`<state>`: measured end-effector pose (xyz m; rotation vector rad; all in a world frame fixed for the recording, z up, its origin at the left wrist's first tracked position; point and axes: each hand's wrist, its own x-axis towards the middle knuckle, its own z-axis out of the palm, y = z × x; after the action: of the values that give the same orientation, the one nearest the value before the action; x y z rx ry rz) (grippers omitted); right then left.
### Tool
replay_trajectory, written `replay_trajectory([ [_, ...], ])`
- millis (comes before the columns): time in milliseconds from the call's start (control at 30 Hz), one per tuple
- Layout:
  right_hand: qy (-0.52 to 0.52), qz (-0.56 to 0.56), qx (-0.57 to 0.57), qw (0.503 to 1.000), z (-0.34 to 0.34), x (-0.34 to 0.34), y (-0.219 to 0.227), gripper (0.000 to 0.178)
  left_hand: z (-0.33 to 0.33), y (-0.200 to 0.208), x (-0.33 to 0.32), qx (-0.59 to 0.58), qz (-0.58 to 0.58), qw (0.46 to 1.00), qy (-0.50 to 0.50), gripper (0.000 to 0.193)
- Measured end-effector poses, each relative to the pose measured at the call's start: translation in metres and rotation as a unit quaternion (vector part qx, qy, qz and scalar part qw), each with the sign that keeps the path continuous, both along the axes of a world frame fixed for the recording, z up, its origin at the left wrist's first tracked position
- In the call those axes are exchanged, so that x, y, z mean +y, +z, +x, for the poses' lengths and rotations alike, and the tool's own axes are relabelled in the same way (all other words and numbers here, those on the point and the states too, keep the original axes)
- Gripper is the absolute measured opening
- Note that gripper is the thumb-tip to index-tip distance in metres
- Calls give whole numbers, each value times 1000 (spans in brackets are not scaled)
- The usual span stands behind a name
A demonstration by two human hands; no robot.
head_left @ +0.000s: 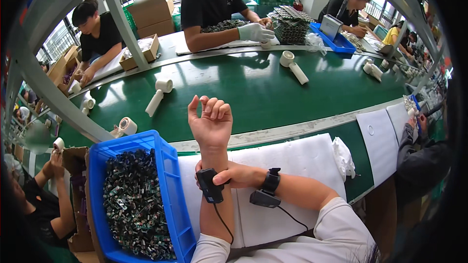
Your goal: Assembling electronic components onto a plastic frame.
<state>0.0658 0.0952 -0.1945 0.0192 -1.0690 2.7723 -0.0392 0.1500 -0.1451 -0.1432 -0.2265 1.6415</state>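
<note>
My left hand (211, 122) is raised at the conveyor's near edge, palm toward me. Its fingers are loosely curled, the thumb stands apart, and nothing is in it. Strapped to my left wrist is a black wrist device (209, 185) with a cable. My right hand (231, 174) grips this device, its thumb on the casing and its fingers passing behind the wrist. A second black device (265, 197) is strapped to my right wrist. Both forearms are above white foam sheets (292, 158).
Left of my arm stands a blue bin (171, 180) full of small circuit boards (134, 204). White handheld fans (164, 85) lie on the green conveyor belt (219, 75). A crumpled white glove or cloth (343, 157) lies at the right. Co-workers sit across and on both sides.
</note>
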Motion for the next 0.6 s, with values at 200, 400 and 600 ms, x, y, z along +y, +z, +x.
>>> replay_trajectory([
  [200,-19,-8,-20,1000,6,0,5,54,4,-2,3,1,-1,1000,-8,22],
  [400,-13,-23,-42,999,2,-3,1,68,-1,-3,-1,7,-6,1000,2,25],
  [600,8,46,-9,999,2,4,5,59,2,7,-3,11,1,1000,-2,25],
])
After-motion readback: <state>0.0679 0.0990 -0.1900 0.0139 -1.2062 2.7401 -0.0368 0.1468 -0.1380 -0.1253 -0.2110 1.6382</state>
